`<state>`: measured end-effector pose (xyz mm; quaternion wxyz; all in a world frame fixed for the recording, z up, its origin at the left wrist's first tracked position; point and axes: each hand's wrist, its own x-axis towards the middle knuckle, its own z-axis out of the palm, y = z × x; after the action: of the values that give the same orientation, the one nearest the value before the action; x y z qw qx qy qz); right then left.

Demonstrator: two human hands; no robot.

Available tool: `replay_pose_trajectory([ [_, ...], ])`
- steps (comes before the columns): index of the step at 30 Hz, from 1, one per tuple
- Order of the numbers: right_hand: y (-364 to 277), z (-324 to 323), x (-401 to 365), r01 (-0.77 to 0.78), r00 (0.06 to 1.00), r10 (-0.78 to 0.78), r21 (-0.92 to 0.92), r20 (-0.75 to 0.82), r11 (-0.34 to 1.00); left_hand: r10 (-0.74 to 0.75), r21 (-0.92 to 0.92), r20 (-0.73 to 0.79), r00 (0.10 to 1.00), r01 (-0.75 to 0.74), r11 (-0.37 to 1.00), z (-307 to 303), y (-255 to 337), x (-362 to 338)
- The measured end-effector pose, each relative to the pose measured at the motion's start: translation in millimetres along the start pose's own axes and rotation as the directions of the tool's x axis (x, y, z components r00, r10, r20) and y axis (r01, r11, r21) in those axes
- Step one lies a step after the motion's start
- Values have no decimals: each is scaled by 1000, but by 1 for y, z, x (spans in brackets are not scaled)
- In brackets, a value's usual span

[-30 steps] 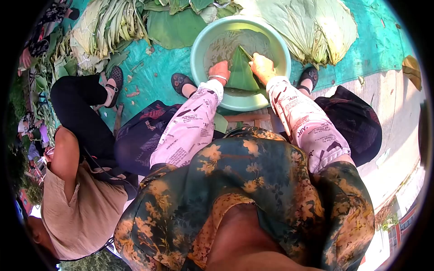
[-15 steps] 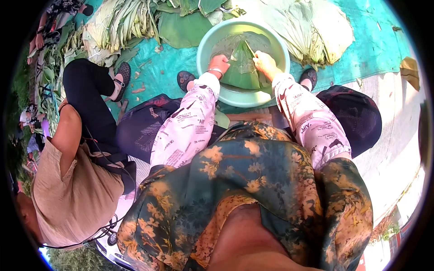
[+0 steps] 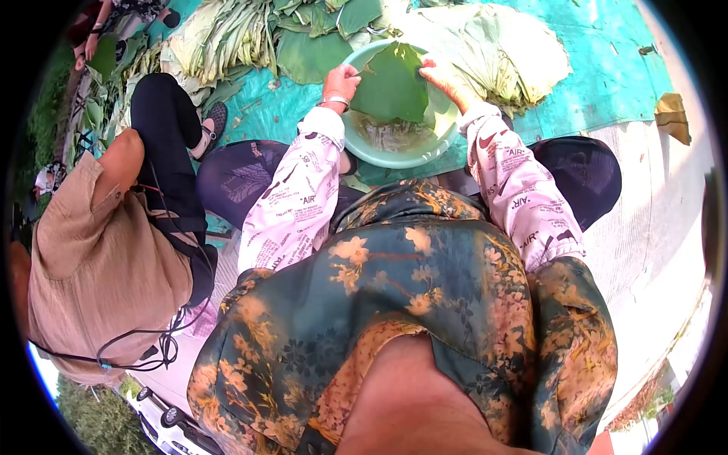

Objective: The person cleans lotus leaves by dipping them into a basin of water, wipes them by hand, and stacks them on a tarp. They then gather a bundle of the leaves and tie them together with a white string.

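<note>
From the head camera, looking down past a dark floral blouse and pink printed sleeves, both hands hold a large green folded leaf (image 3: 390, 85) above a round pale-green plastic basin (image 3: 396, 158). The left hand (image 3: 341, 79), with a silver bangle (image 3: 334, 100) at the wrist, is closed on the leaf's left edge. The right hand (image 3: 440, 73) grips its right edge with the fingers curled over it. The leaf hangs spread between them, covering the far half of the basin, and murky water shows in the near half. The basin stands on a teal plastic tarp (image 3: 610, 72) laid on the ground. A heap of pale folded leaves (image 3: 504, 53) lies just beyond it to the right, and a bundle of green leaves (image 3: 227, 34) to the left. A person in a tan shirt (image 3: 98, 250) and black trousers sits close on the left.
</note>
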<state>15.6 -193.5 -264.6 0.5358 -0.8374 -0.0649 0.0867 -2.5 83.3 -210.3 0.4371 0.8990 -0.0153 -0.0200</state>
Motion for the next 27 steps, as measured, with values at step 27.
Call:
replay_pose_trajectory([
  [27, -95, -69, 37, -176, 982, 178, -44, 57, 983, 11, 371, 114, 993, -53, 927, -26, 48, 44],
])
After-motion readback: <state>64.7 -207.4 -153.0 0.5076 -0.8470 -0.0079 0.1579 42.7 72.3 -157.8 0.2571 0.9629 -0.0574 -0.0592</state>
